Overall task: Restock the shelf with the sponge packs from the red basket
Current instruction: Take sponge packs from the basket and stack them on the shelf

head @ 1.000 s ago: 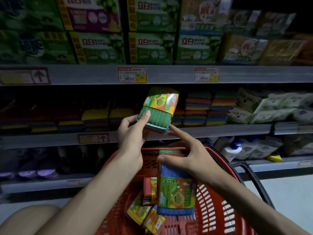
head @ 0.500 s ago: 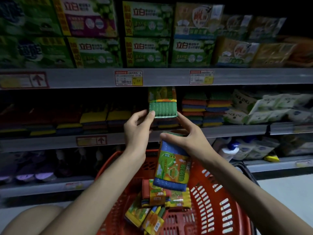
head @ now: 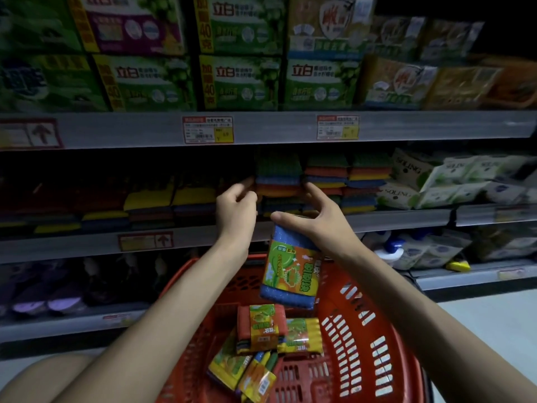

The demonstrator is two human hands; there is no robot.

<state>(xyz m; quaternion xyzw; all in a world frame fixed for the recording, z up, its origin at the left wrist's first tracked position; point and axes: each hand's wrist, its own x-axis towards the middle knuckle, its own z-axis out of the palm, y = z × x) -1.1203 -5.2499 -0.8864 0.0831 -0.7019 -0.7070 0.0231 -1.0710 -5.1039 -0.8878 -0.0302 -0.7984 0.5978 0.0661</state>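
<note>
My right hand [head: 315, 221] grips a blue-edged sponge pack [head: 290, 274] by its top, hanging upright over the red basket [head: 386, 338]. Its forefinger reaches up to the right side of a green-topped sponge pack [head: 278, 173] that lies on a stack on the middle shelf [head: 401, 218]. My left hand [head: 236, 206] is at that pack's left edge, its loosely curled fingertips touching it and gripping nothing. Several more sponge packs [head: 260, 327] lie in the bottom of the basket.
More sponge stacks [head: 348, 181] fill the shelf to the right, lower stacks [head: 151, 205] to the left. White wrapped packs [head: 453, 181] sit at far right. Green boxes [head: 241, 80] line the upper shelf. Bottles [head: 392, 251] stand on the lower shelf.
The green-topped pack went from my left hand's grip onto the shelf stack. My right hand rose with the blue-edged pack, out of the basket toward the shelf.
</note>
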